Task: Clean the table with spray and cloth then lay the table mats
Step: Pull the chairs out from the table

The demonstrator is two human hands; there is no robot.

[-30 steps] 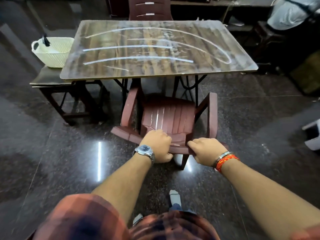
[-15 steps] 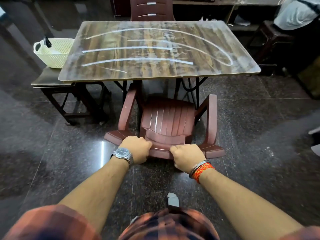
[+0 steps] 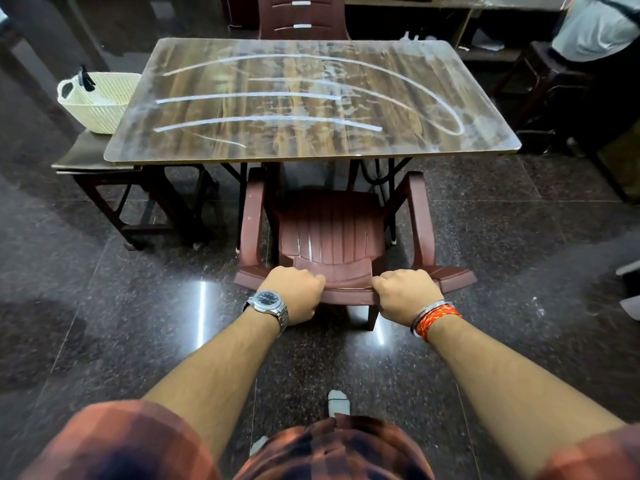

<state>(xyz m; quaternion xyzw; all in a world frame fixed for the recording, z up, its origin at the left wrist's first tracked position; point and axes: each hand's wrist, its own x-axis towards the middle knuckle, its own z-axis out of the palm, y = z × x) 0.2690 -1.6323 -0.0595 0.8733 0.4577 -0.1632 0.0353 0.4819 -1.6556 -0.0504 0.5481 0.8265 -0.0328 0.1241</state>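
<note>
Straightened since earlier, the chair (image 3: 332, 244) sits half under the desk (image 3: 311, 98) edge at frame centre. Left hand (image 3: 294, 292) and right hand (image 3: 405, 292) each keep a clenched grip on its backrest; open floor (image 3: 104, 306) lies at both sides.

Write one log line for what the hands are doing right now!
left hand: gripping chair back | right hand: gripping chair back | table: streaked, not wiped | mats: none seen

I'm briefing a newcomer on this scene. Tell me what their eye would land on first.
First, the white streaks scrawled across the wooden table at the top centre. Next, the left hand and right hand gripping the backrest of the maroon chair tucked partly under it. Left of the table, a cream basket sits on a dark stool.
</note>
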